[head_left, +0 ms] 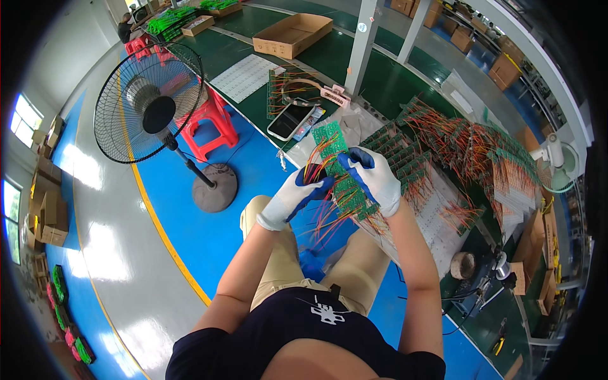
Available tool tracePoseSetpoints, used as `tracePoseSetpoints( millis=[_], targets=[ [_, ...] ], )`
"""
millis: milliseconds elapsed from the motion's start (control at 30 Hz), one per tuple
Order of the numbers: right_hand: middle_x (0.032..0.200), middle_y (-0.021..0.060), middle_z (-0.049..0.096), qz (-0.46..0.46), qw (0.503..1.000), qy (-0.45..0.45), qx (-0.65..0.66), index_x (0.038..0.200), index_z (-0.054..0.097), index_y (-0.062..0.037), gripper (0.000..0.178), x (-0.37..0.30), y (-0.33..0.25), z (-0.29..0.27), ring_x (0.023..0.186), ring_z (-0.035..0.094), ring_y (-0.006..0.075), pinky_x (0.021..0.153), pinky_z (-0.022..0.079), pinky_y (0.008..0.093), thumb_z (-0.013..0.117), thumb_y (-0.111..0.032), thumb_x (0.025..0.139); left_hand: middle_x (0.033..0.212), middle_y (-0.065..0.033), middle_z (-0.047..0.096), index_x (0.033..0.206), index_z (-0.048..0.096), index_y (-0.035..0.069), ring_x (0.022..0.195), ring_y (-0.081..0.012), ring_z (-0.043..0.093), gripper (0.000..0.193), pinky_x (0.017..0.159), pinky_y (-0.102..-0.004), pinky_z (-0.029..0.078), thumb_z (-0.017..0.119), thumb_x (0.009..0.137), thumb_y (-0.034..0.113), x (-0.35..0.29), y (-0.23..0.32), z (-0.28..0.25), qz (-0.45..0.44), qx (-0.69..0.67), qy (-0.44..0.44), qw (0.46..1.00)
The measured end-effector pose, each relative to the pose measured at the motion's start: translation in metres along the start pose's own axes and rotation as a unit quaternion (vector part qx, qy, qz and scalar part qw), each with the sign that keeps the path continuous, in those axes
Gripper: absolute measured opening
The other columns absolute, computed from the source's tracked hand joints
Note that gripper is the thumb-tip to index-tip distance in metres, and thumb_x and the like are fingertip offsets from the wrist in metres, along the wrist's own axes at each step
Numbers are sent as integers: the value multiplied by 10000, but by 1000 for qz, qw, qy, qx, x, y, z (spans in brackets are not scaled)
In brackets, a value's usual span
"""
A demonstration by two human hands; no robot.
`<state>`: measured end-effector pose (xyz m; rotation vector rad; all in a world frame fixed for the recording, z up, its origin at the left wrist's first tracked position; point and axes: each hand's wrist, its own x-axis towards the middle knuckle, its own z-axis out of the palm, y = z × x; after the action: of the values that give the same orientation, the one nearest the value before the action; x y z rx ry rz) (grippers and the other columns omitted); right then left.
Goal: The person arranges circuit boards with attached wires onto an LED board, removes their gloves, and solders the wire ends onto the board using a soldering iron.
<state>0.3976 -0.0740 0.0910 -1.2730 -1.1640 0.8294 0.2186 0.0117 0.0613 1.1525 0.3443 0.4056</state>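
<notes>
A long green circuit board panel [330, 140] is held over my lap at the table's edge, with red, yellow and dark wires [325, 213] hanging from its left side. My left hand [297, 195], in a white glove with blue-coated fingers, is closed around some of these wires beside the board. My right hand [375, 178], gloved alike, pinches at the board's right edge with fingers bent; its fingertips partly cover the board. Right of it, rows of wired circuit boards [396, 149] lie on the table, and a larger heap of wired boards [459, 140] is behind them.
A phone [291, 120] lies near a white perforated sheet [247, 77] on the green table. Farther back sits a cardboard tray [292, 37]. A standing fan [158, 114] and a red stool [211, 123] are at left. Solder wire spool [502, 266] and pliers [500, 344] are at right.
</notes>
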Motion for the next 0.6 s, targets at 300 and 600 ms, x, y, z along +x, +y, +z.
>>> tracePoseSetpoints(
  millis=[300, 600],
  targets=[
    [925, 154, 619, -37, 987, -10, -155, 1054, 564, 41, 257, -18, -13, 5, 775, 601, 231, 736, 466, 299, 602, -85, 833, 950, -80, 647, 1088, 573, -31, 833, -111, 586, 314, 771, -257, 473, 645, 803, 81, 0, -6, 16, 70, 136, 176, 973],
    [837, 177, 629, -11, 971, 13, -238, 964, 616, -13, 216, -19, -20, 19, 751, 631, 275, 660, 483, 336, 647, -79, 761, 773, -166, 655, 982, 602, -52, 689, -209, 643, 239, 645, -308, 483, 627, 787, 82, -2, -1, 26, 170, 299, 193, 919]
  ],
)
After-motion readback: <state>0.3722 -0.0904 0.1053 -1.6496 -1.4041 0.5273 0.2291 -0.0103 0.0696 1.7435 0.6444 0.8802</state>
